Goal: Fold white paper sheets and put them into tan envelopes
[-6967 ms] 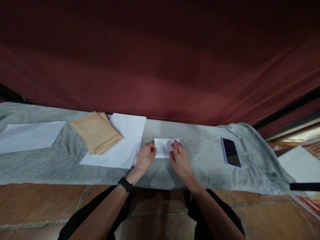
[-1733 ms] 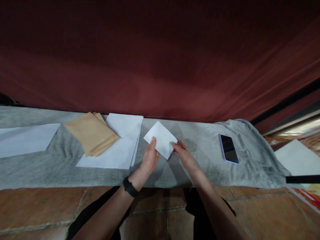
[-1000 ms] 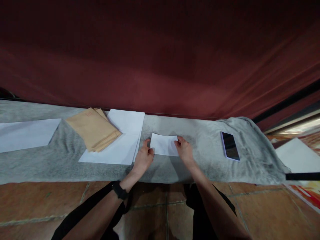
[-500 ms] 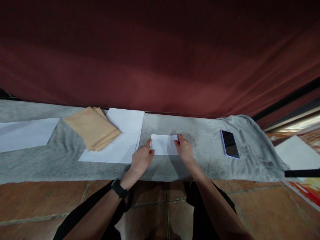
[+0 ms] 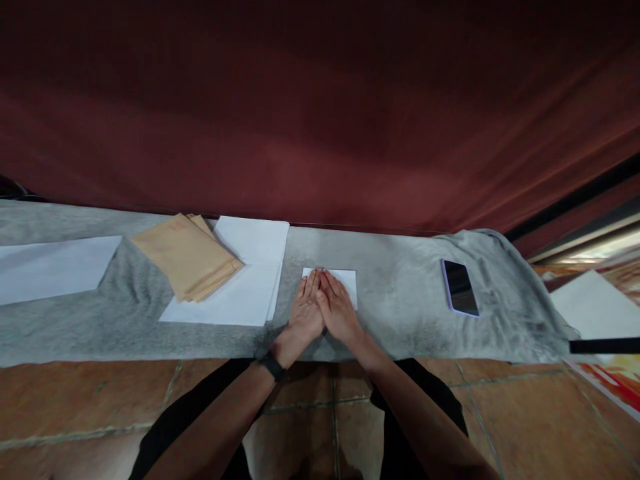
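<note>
A small white folded paper (image 5: 349, 283) lies on the grey cloth in front of me, largely covered by my hands. My left hand (image 5: 307, 308) rests flat on its left part, fingers stretched out. Beside it, my right hand (image 5: 338, 308) lies flat on the middle of the paper, its fingers stretched out and its thumb touching my left hand. Only the paper's right end and a strip of its far edge show.
Brown envelopes (image 5: 187, 257) lie on larger white sheets (image 5: 255, 243) to the left. Another white sheet (image 5: 55, 267) is at the far left. A phone (image 5: 461, 288) lies on the grey cloth (image 5: 400, 293) at right. A red curtain (image 5: 320, 167) hangs behind.
Both hands have moved inward from the ends of the small paper and now lie flat on it, side by side and touching. Their grip on its ends is released.
</note>
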`<state>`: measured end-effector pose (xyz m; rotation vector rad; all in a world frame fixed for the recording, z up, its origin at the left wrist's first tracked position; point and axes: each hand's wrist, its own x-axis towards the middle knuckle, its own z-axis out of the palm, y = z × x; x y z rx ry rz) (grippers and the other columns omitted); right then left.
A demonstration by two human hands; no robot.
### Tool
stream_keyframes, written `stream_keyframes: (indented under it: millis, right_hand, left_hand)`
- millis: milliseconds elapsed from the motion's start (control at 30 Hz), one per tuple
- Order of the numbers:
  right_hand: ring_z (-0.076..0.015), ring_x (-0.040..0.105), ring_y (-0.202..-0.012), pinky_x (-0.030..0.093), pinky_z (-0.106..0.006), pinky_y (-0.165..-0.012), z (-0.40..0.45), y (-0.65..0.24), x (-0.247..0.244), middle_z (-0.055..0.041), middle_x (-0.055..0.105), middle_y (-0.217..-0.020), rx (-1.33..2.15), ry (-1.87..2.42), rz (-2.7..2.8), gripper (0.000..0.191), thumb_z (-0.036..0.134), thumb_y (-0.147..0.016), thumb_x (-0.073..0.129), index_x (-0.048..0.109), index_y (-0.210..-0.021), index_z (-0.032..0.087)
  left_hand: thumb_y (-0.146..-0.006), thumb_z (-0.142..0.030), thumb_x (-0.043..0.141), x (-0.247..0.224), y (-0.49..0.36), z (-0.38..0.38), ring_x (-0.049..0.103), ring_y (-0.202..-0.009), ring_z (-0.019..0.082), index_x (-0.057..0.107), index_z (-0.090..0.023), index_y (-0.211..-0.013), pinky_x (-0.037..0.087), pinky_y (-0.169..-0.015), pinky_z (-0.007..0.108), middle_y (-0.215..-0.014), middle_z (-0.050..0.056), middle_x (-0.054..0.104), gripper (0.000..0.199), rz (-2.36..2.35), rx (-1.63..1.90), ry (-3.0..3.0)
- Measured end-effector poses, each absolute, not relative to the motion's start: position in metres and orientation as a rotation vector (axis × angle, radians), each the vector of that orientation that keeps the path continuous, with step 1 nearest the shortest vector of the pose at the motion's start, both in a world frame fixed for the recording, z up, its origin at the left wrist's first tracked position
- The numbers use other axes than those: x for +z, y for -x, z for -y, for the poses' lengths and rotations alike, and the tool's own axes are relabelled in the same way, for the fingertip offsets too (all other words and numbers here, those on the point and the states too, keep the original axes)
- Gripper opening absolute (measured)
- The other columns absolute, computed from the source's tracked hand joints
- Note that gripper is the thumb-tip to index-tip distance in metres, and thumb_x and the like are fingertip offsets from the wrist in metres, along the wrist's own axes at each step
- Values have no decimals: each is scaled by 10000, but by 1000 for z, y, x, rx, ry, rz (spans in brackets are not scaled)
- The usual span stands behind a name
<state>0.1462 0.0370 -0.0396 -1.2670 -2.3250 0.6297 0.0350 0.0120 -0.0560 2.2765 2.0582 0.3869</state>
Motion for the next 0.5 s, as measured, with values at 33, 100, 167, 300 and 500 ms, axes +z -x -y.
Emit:
stream_keyframes:
  millis: [33, 100, 167, 300, 500]
  right_hand:
    - [-186, 270, -1540, 235, -420, -1274, -37, -147, -40, -84, 333, -1655, 609, 1303, 2341, 579, 406, -1082, 213, 319, -1597, 163]
    - [-195, 264, -1545, 214, -426, -1276, -39, -151, -40, -106, 335, -1650, 561, 1370, 2369, 585, 402, -1084, 205, 325, -1592, 137]
    - [-210, 261, -1547, 199, -435, -1276, -41, -156, -41, -120, 334, -1647, 508, 1408, 2401, 579, 395, -1084, 222, 341, -1585, 130]
    - [-242, 262, -1546, 195, -471, -1265, -43, -166, -46, -134, 302, -1654, 393, 1432, 2436, 572, 391, -1080, 284, 332, -1588, 133]
    - [-282, 286, -1533, 199, -482, -1250, -47, -181, -50, -157, 297, -1652, 190, 1470, 2463, 577, 395, -1076, 347, 356, -1573, 100]
  left_hand:
    - [-967, -176, 309, -56, -35, -13, 239, -1552, 252, 340, -68, -1564, 238, -1265, 461, -1636, 170, 350, 608, -2080, 370, -2264]
    - [-966, -166, 292, -55, -34, -14, 222, -1556, 247, 340, -64, -1566, 229, -1270, 450, -1646, 161, 331, 611, -2134, 335, -2229]
    - [-973, -172, 273, -52, -33, -14, 214, -1558, 251, 336, -50, -1565, 224, -1272, 450, -1654, 160, 309, 608, -2175, 308, -2193]
    - [-995, -254, 304, -49, -29, -13, 230, -1553, 281, 331, -4, -1555, 223, -1269, 466, -1652, 202, 286, 615, -2219, 320, -2136]
    - [-1016, -424, 341, -51, -22, -8, 284, -1536, 303, 302, -36, -1576, 256, -1251, 492, -1632, 206, 329, 682, -2271, 448, -2109]
